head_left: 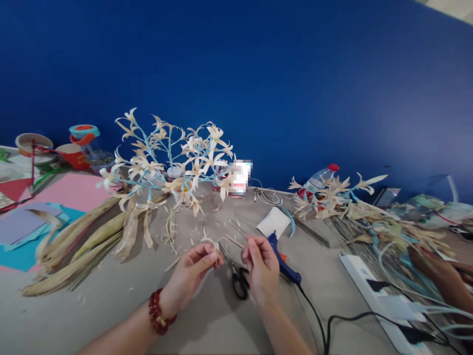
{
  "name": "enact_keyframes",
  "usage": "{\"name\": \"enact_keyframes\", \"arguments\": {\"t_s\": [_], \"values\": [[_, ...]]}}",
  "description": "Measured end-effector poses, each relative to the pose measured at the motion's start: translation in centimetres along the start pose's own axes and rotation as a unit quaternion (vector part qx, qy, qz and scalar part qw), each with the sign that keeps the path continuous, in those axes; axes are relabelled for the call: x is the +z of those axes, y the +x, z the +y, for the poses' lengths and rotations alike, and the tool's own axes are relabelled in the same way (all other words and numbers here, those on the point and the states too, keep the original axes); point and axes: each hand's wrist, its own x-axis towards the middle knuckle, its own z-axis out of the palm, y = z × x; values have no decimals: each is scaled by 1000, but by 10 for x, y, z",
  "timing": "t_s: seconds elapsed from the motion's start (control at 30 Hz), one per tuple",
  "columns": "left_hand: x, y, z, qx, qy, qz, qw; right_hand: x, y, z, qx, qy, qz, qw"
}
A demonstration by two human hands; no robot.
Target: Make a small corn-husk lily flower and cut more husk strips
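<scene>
My left hand (194,268), with a red bead bracelet (158,311) at the wrist, is closed in a pinch on pale, narrow husk petals (211,241) that curl up past the fingertips. Close by on its right, my right hand (263,266) is also pinched shut. A thin tan stick (232,241) reaches its fingertips, but I cannot tell whether they grip it. Between the hands lie black-handled scissors (240,285), blades pointing away. A blue glue gun (283,259) rests just right of my right hand, beside a white pad (273,222).
Husk flowers on blue stems (170,148) stand at the back. Dried corn husks (84,246) and coloured paper (33,227) lie left. On the right are a power strip (380,301) with cables, more husk flowers (332,192), and another person's hand (432,268) among stems.
</scene>
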Motion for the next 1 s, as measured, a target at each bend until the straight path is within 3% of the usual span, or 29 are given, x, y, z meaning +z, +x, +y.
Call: {"name": "enact_keyframes", "arguments": {"t_s": [0.17, 0.43, 0.6, 0.8, 1.0], "values": [[-4, 4, -4, 9, 5, 45, 999, -6, 11, -16, -92, 22, 50, 994], [-8, 8, -6, 30, 47, 90, 994, -8, 15, -22, -46, 97, 4, 994], [-11, 11, -5, 36, 56, 98, 993, -12, 18, -36, -114, 111, 43, 986], [-15, 12, -7, 26, 74, 106, 991, -25, 13, -72, -158, 40, 68, 984], [-14, 11, -8, 45, 81, 114, 989, -54, -3, -85, -167, -74, 86, 979]]}}
